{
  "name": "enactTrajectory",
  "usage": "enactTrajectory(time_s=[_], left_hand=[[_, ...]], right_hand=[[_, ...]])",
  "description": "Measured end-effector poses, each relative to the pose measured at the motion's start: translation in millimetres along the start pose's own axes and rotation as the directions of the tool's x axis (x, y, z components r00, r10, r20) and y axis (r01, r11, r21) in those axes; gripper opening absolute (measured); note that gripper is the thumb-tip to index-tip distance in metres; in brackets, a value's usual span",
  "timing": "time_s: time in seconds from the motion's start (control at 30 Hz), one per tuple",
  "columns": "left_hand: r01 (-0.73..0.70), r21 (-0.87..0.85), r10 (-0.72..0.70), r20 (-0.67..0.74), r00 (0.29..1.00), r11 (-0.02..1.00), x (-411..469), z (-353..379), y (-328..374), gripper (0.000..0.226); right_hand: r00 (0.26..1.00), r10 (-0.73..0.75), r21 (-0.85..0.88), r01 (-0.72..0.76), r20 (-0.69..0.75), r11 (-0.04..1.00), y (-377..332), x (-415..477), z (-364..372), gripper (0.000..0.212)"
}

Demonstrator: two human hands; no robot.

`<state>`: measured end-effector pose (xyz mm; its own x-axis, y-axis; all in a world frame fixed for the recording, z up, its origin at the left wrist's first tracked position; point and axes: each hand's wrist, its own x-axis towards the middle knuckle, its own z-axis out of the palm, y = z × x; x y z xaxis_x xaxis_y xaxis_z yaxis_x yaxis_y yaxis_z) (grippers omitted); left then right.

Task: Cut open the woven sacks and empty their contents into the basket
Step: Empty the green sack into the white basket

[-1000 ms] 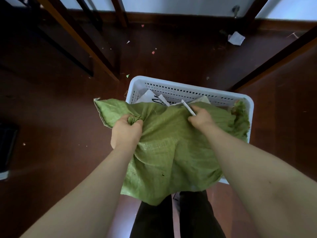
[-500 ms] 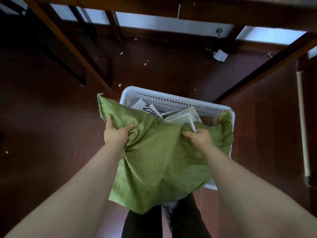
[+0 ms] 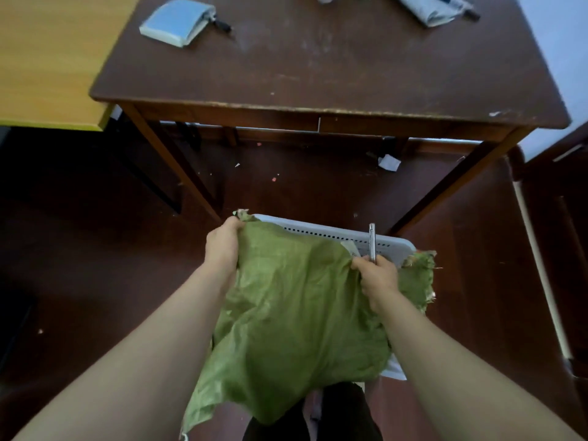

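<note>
Over the white basket point(image 3: 334, 232), the green woven sack point(image 3: 296, 313) now hangs higher than 0.5 s ago and hides nearly all the papers that showed inside. Left hand point(image 3: 222, 246) has shifted to the sack's top-left corner, fingers curled into the fabric. Right hand point(image 3: 377, 278) grips the sack's right edge plus a thin metal blade point(image 3: 371, 238), which now points straight up; it was angled before. View has tilted up: brown table point(image 3: 318, 65) top is visible, with a grey-blue pouch point(image 3: 176, 22) on it.
</note>
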<state>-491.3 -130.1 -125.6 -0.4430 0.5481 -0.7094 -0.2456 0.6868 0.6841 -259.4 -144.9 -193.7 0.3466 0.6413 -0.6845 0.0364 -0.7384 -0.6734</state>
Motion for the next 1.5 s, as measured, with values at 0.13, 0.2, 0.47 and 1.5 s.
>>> enactTrajectory(time_s=[0.13,0.2,0.47,1.5], left_hand=[[0.038,0.216,-0.06,0.097,0.993,0.976,-29.9,1.7,20.0,0.05],[-0.019,0.179,0.003,0.087,0.996,0.984,-40.4,5.6,36.2,0.029],[-0.128,-0.18,0.144,0.079,0.986,0.975,-73.6,14.4,98.2,0.028],[-0.087,-0.254,0.155,0.264,0.952,0.963,-88.5,38.2,104.0,0.028]], right_hand=[[0.996,-0.09,-0.039,0.089,-0.025,0.995,-4.5,-28.3,-1.2,0.023],[0.988,-0.149,-0.011,0.149,-0.033,0.989,-11.5,-38.8,1.5,0.028],[0.987,-0.093,0.138,0.111,-0.134,0.984,-10.1,-70.0,2.4,0.032],[0.985,-0.066,-0.063,0.076,0.16,0.995,-33.7,-30.8,-14.5,0.029]])
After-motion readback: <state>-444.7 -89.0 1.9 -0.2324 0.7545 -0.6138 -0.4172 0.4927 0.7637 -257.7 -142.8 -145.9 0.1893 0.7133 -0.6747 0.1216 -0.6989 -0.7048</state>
